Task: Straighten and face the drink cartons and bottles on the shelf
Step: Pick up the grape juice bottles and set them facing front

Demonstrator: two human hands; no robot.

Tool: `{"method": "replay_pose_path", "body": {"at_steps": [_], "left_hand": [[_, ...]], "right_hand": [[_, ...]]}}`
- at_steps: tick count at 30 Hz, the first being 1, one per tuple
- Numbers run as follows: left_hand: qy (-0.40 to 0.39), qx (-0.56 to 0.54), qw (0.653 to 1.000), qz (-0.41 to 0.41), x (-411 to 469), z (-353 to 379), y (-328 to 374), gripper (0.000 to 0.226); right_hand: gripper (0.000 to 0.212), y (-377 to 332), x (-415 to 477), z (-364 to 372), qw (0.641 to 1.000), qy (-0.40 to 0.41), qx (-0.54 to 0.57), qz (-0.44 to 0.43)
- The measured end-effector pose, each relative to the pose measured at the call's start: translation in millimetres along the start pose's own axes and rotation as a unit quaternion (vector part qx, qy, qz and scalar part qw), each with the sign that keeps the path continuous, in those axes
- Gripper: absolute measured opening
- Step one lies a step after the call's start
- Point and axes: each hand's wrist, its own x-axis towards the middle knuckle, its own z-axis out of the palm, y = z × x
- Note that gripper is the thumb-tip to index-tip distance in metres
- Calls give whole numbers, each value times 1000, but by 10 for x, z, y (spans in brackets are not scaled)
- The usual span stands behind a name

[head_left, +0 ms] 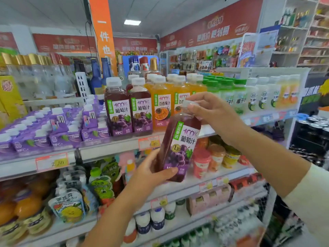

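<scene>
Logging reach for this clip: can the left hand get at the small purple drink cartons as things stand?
Probably not yet: the left hand grips the base of the tilted dark purple grape juice bottle. Otherwise the way looks free; the small purple white-capped cartons stand at the shelf front.

Shelf (115, 146), juice bottles (118, 111), purple cartons (58, 122), apparently stacked
</scene>
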Motion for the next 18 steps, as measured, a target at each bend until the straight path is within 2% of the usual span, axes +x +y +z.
{"method": "replay_pose_path", "body": {"at_steps": [8,11,14,16,18], "left_hand": [[22,-52,995,-81,-229,344,-453,60],[10,-150,982,-116,-293,457,-616,72],[-31,-281,943,-176,-360,551,-716,80],[-60,-316,927,-194,-380,603,-760,70],[-26,-319,927,-196,-355,631,-807,62]], "right_hand": [[16,571,-384,-56,994,20,63,92],[17,719,-454,-89,988,36,97,117],[20,848,-500,-105,981,61,125,132],[20,909,-531,-104,977,71,149,136],[15,964,-556,-118,972,74,175,140]]}}
